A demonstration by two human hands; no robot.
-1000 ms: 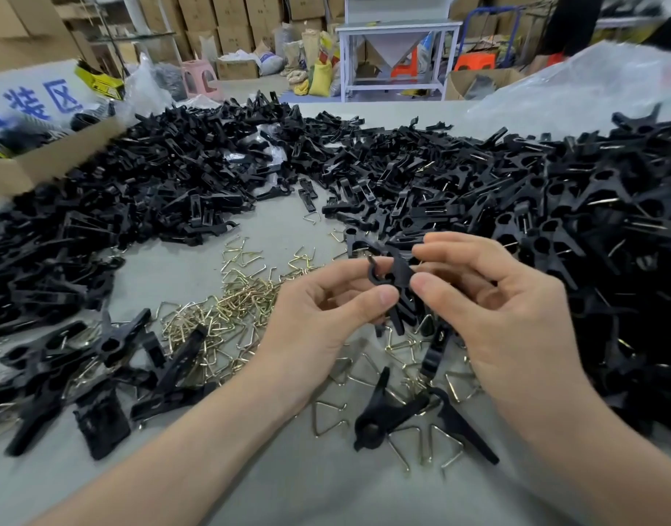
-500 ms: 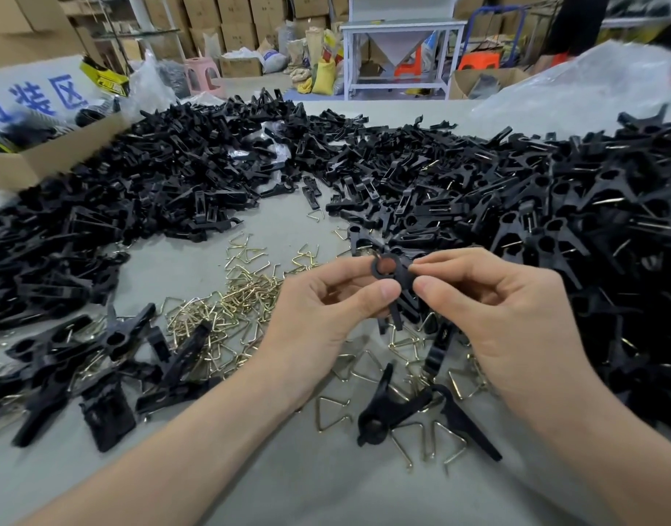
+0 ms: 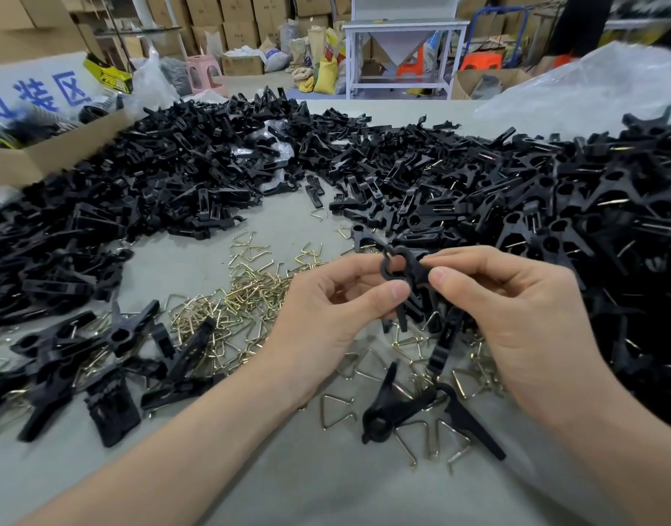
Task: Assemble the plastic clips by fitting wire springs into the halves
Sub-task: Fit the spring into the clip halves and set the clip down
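Matte grey tabletop (image 3: 319, 484) — left hand (image 3: 326, 320) & right hand (image 3: 516, 324) fingers curled, pinching ring-ended black plastic clip halves (image 3: 416, 266).

Held clip (image 3: 401, 264): its middle is partly covered by the thumbs of the left hand (image 3: 326, 309) and the right hand (image 3: 516, 320). Whether a wire spring sits in it cannot be told. Both forearms are cut off at the bottom edge. Cardboard box (image 3: 42, 157), far left: blurred, cut by the edge, contents unclear. Clip pile (image 3: 592, 206) runs off the right edge.
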